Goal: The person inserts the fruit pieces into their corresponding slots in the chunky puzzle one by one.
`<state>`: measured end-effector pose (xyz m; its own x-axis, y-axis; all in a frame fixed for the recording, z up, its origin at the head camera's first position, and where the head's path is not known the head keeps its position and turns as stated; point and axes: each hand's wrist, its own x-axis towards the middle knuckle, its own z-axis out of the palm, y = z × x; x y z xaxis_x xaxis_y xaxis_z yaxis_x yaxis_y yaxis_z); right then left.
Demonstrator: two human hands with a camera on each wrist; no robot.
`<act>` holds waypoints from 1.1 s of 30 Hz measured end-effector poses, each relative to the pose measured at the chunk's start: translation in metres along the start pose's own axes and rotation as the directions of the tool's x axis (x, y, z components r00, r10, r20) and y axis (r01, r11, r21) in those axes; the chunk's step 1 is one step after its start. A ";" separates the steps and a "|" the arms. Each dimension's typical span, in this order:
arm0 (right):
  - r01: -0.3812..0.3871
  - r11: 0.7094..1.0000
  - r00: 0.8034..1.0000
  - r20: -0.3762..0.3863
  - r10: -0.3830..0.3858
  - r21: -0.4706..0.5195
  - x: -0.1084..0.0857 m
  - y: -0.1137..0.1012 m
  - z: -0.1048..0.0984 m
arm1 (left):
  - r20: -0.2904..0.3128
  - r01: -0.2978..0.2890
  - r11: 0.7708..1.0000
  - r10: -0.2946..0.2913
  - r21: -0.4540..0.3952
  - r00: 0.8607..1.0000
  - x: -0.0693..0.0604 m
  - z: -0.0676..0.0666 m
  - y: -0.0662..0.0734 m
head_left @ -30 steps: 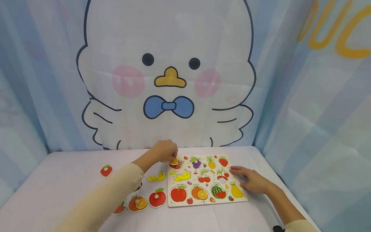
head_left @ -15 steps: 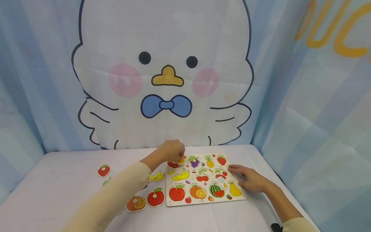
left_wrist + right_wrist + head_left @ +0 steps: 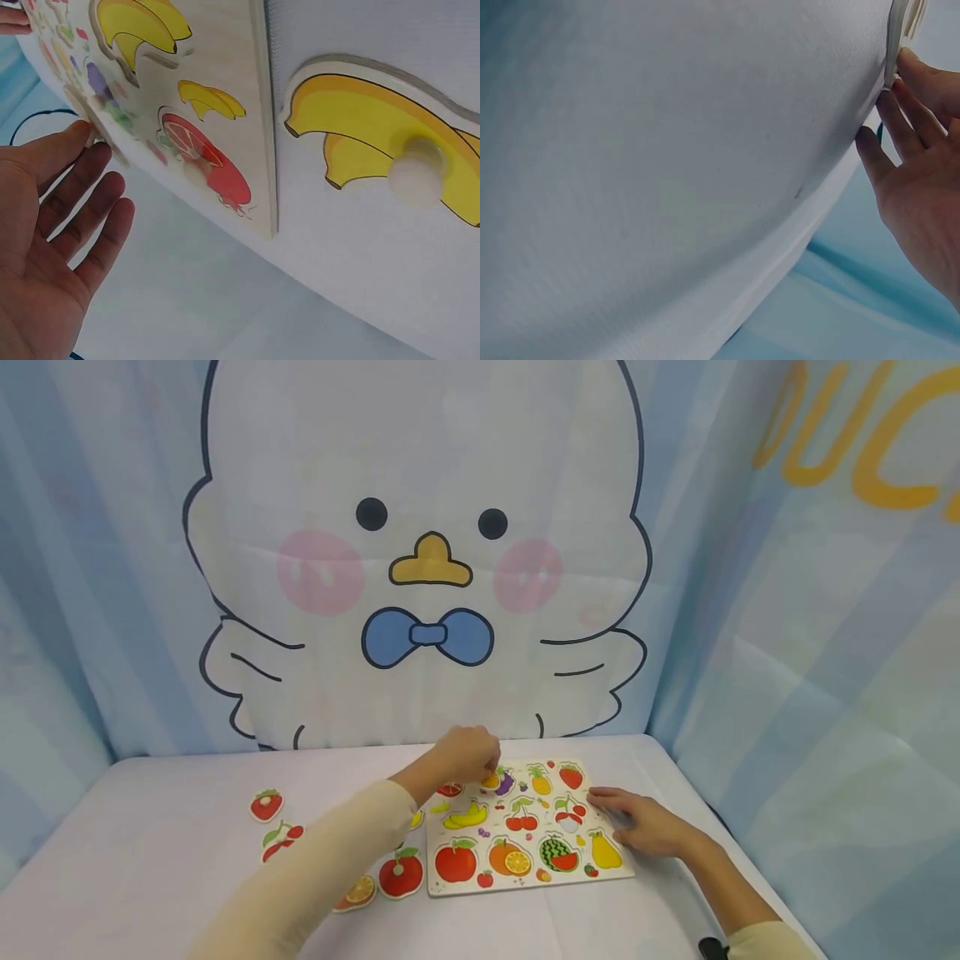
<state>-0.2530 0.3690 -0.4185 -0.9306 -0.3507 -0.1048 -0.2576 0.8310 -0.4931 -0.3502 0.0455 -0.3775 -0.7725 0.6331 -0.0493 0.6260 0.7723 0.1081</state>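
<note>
My left hand (image 3: 468, 754) pinches a small yellow puzzle piece (image 3: 492, 779) above the top row of the fruit puzzle board (image 3: 480, 887), next to the purple grapes (image 3: 505, 782). In the left wrist view that piece (image 3: 96, 118) shows nearly edge-on between thumb and fingers, its face hidden. A red cut-fruit piece with a knob (image 3: 199, 171) lies at the board's corner. Against the board's right edge rests my right hand (image 3: 651, 824), fingers extended. In the right wrist view its thumb and fingers touch the board's edge (image 3: 895, 45).
Left of the board lie loose knobbed pieces: a strawberry (image 3: 266, 805), cherries (image 3: 279, 840), an orange (image 3: 357, 893) and an apple (image 3: 401, 872). A banana piece (image 3: 360, 112) sits beside the board, mostly behind the left sleeve in the head view. A printed curtain (image 3: 427, 693) hangs behind the table.
My left hand has moved right along the board's top row with the yellow piece, from the red cut fruit to the grapes. The right hand stays at the board's edge.
</note>
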 end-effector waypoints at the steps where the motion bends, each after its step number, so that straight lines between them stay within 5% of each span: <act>1: 0.005 1.000 1.000 -0.001 -0.005 -0.007 0.000 0.000 0.000 | -0.002 -0.004 1.000 0.004 0.001 1.000 0.002 0.000 0.002; 20: 0.016 1.000 1.000 0.007 -0.016 -0.001 -0.001 0.000 0.000 | -0.042 -0.045 0.997 0.048 0.058 0.998 0.035 0.013 0.027; 33: -0.003 1.000 1.000 0.016 0.002 0.015 0.000 0.002 -0.001 | -0.030 -0.076 0.992 0.079 0.104 0.996 0.051 0.010 0.053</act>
<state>-0.2536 0.3710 -0.4184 -0.9268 -0.3558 -0.1201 -0.2512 0.8252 -0.5059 -0.3558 0.1190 -0.3841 -0.7234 0.6903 -0.0108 0.6903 0.7235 0.0081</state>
